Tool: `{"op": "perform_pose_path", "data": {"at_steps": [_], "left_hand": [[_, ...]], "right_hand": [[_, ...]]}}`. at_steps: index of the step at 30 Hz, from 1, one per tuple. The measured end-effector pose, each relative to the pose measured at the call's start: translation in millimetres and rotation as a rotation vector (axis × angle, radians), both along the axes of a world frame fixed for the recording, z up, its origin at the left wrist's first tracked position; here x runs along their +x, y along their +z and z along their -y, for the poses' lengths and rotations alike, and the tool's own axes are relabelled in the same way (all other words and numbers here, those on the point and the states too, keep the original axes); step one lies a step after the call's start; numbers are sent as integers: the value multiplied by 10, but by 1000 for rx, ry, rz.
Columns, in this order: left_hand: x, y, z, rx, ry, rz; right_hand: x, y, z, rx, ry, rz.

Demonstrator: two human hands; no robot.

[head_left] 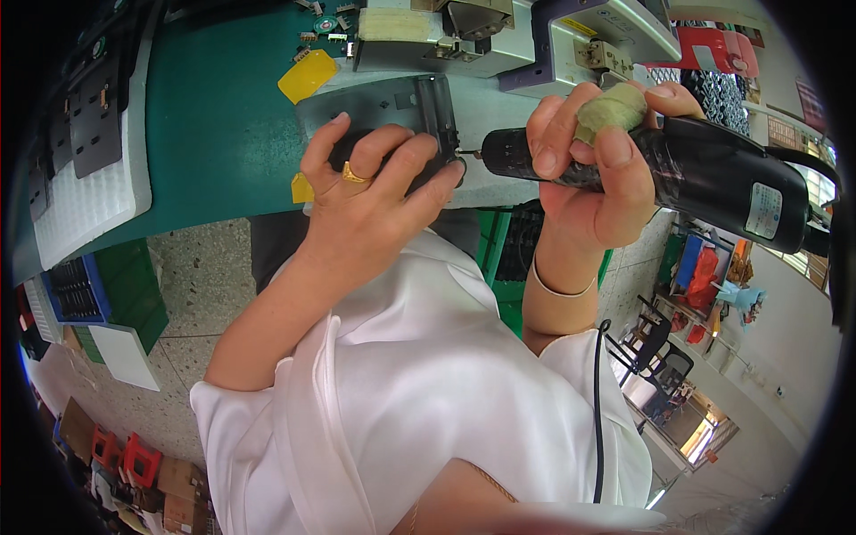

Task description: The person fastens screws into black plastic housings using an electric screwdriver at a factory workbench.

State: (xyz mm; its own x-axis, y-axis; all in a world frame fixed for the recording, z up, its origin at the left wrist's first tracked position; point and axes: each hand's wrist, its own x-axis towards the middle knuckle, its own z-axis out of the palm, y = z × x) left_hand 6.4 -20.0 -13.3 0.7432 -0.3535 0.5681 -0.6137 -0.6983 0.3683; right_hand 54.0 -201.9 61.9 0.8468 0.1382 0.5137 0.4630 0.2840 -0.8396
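A black electric screwdriver (713, 169) lies sideways in my right hand (602, 169), its fingers wrapped around the grip over a band of green tape (612, 111). Its thin bit points left and meets the edge of a dark plastic housing (379, 100) on the bench. My left hand (370, 192), a gold ring on one finger, rests over the housing with its fingers bent and pressing on it. The fingertips reach the housing's right edge beside the screwdriver tip. Whatever lies beneath the left palm is hidden.
A green mat (218, 116) covers the bench, with yellow pieces (308, 75) and small switches near the back. Metal-fronted machines (428, 36) stand behind the housing. At the left, dark plastic parts (96, 116) lie on a white foam tray (107, 205). A green crate (129, 294) sits below.
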Motion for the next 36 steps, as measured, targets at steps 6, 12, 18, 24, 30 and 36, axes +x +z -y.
{"op": "perform_pose_path", "data": {"at_steps": [6,12,18,24,30,36], "left_hand": [[18,-8,101,-6,32,59],[21,-15,114,-53,24,46],[24,-41,117,-70,31,42],[13,-43,92,-67,21,69],[-10,-2,49,-40,16,61],[-15,-53,39,-15,10,91]], "right_hand": [[-21,14,-27,10,-29,-32],[-34,6,-15,-22,-16,-27],[-60,-13,-38,-43,-39,-65],[-99,-41,-172,-40,-143,12],[-177,-23,-245,-115,-151,9],[-53,-8,-154,-89,-147,-73]]}}
